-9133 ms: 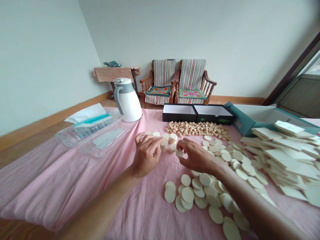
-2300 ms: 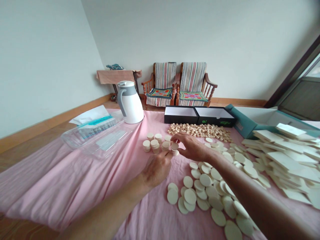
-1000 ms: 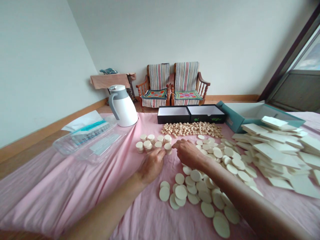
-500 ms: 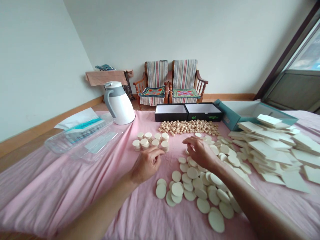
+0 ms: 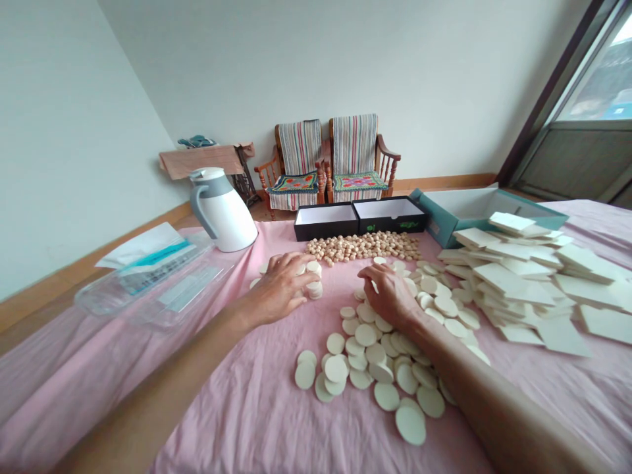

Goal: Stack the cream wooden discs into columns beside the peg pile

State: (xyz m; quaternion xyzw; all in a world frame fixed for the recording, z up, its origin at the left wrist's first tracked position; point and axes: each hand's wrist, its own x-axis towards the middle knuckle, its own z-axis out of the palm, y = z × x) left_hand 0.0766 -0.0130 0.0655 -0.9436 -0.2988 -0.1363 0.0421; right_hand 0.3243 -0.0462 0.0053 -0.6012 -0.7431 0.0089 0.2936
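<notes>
My left hand (image 5: 281, 286) is over the small stacks of pale round discs (image 5: 314, 289), its fingers stretched out and spread. It covers most of the stacks; a few edges show at its left and right. I see nothing held in it. My right hand (image 5: 390, 294) is at the far left part of a loose heap of round discs (image 5: 365, 335), fingers curled down and together. Whatever its fingertips may hold is hidden. The heap spreads under and around my right forearm, towards the front of the pink cloth (image 5: 237, 401).
Small wooden balls (image 5: 363, 246) lie in a band before two black boxes (image 5: 326, 230). At right, square white tiles (image 5: 523, 276) are piled against a teal box (image 5: 439, 224). A white-grey jug (image 5: 230, 214) and clear plastic packaging (image 5: 148, 276) stand at left. Two chairs (image 5: 353, 155) are behind.
My left hand has moved up and left onto the stacks, its curled fingers now spread. My right hand stays over the discs. The whole view has shifted slightly.
</notes>
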